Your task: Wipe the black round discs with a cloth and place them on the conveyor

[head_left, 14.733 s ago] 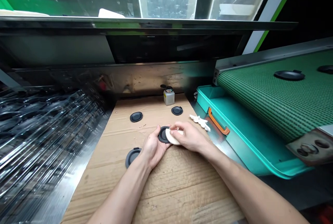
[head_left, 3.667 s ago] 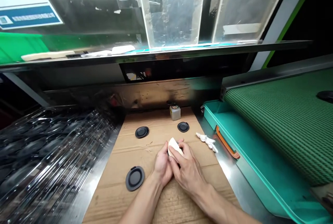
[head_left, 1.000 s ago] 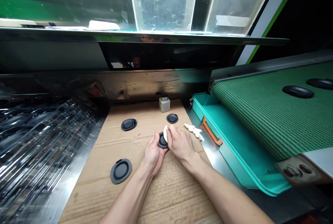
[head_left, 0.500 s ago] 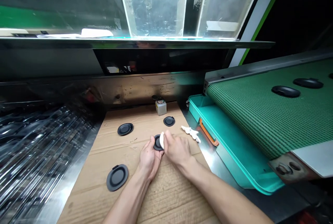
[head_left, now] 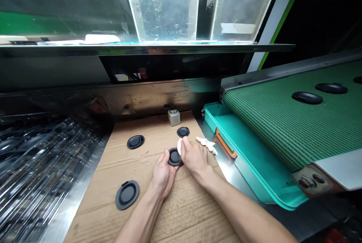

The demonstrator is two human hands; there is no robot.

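Observation:
In the middle, my left hand (head_left: 163, 175) is closed on a round black disc (head_left: 174, 155) with a raised rim, its thumb on the left edge. My right hand (head_left: 194, 159) pinches a white pad (head_left: 179, 146) at the disc's upper right edge; fingers partly hide the pad. Just beyond lies another black disc (head_left: 183, 132). Two further groups rest on the cardboard to the left: a black disc or overlapping pair (head_left: 135, 142) and a larger black disc with a small tab (head_left: 127, 194). White crumpled pieces (head_left: 207, 145) lie right of my right hand.
A small square bottle (head_left: 174, 117) stands at the back of the cardboard sheet (head_left: 104, 182). Rightward are a teal tray (head_left: 254, 167) with an orange handle and a green conveyor belt (head_left: 283, 126) carrying black discs (head_left: 307, 97). Clear plastic-looking trays (head_left: 42, 175) lie left. A metal shelf (head_left: 169, 49) crosses above.
My right hand has moved the pad slightly up and right, so more of the held disc's face shows. The disc has shifted a little right. The camera view has turned slightly.

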